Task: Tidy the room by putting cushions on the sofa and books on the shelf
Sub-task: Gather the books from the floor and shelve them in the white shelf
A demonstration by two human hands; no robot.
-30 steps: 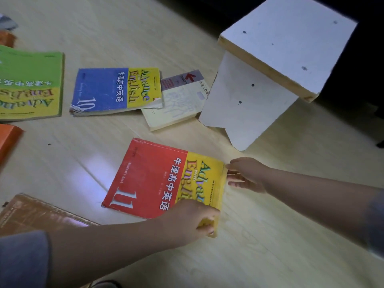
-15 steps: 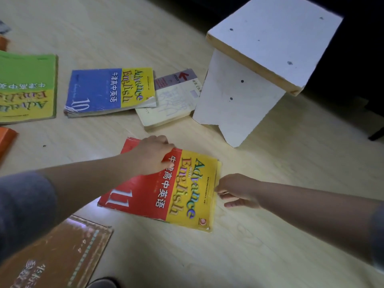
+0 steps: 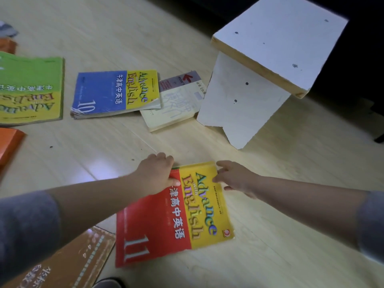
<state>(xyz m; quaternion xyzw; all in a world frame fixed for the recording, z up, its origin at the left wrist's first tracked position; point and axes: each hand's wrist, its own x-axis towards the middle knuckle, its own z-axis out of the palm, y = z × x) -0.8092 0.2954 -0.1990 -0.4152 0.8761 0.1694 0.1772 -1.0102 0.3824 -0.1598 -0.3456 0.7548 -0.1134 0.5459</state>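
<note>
Left hand (image 3: pixel 158 175) grips the red book (image 3: pixel 172 221) by its far edge, thumb on the cover — right hand (image 3: pixel 236 177), fingers loosely spread, touches its yellow corner. It lies flat on the floor (image 3: pixel 291 225) — blue book (image 3: pixel 104 92) and stool (image 3: pixel 259 80) beyond.

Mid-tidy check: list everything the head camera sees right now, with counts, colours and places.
white stand: 1, white, upper right
cream book: 1, cream, beside white stand
blue-and-yellow book: 1, blue and yellow, upper centre, overlapping cream book
green-and-yellow book: 1, green and yellow, left
orange items: 2, orange, left edge, cut off
brown book: 1, brown, bottom left
red-and-yellow book: 1, red and yellow, floor centre
left hand: 1, grips red-and-yellow book's top edge
right hand: 1, at its right edge
</note>
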